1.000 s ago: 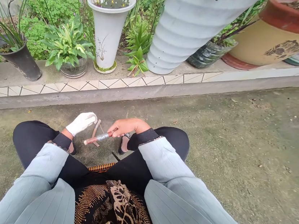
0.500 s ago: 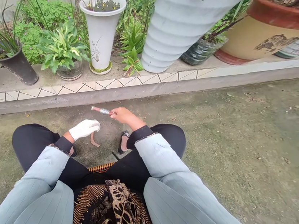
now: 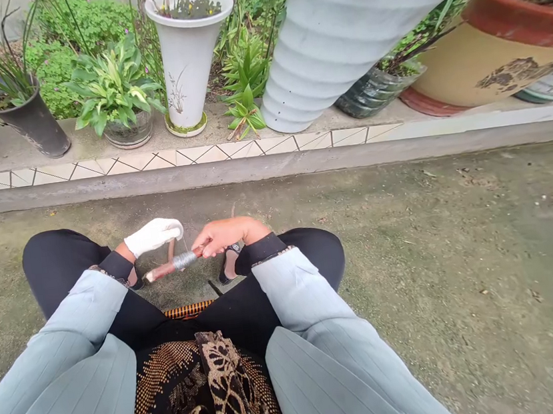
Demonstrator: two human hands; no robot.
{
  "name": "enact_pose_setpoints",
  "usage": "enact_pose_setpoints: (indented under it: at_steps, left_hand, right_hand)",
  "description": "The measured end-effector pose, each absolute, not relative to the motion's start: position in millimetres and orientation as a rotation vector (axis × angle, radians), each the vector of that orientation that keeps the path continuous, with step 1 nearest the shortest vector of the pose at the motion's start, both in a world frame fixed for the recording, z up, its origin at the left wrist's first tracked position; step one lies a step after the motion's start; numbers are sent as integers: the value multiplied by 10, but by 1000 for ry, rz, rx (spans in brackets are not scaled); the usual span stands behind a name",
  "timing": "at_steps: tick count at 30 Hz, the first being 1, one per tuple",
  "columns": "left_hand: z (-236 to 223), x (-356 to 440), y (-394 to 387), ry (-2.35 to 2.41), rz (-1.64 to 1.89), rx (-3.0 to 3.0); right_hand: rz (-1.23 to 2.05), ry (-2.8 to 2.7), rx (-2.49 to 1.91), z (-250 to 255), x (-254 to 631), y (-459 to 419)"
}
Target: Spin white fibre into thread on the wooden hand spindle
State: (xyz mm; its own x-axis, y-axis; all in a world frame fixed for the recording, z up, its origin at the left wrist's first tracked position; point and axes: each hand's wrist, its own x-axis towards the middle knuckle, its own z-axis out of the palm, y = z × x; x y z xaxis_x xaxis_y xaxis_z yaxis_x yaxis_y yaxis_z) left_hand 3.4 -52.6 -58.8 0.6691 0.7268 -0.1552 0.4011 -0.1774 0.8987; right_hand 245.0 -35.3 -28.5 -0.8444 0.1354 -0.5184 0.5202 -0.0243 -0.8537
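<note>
My right hand (image 3: 224,235) is closed around a reddish-brown wooden stick (image 3: 161,271). Its free end points left and toward me, and a silver wire winding (image 3: 185,260) is wrapped around its middle. My left hand (image 3: 153,235), in a white glove, is closed just above and left of the stick. From its fingertips a thin strand of wire (image 3: 184,238) runs down to the winding. Beneath the glove shows a brown strip-like piece (image 3: 171,249); whether the left hand touches it is hidden.
Ahead runs a low tiled ledge (image 3: 160,161) with several potted plants, among them a tall white pot (image 3: 184,70) and a large ribbed white planter (image 3: 304,62). Concrete ground (image 3: 440,267) lies around my bent knees. My shoe (image 3: 228,263) is behind the right hand.
My right hand has turned the stick, so its free end swung from pointing up and left to down and left, nearer to me. The gloved left hand has barely moved.
</note>
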Motion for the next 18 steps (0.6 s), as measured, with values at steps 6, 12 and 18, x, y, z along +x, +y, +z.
enact_pose_setpoints:
  at_steps: [6,12,18]
  left_hand:
    - [-629,28,-502,935,532,1539]
    - [-441,28,-567,908,446,1702]
    - [-425,-4,-571,962,413,1904]
  right_hand:
    - [-2561,2243,1730,-88,2768,-220]
    - [-1835,2142,2245,-370,2741,-69]
    - [-1002,2261,2012,-429,2626,-71]
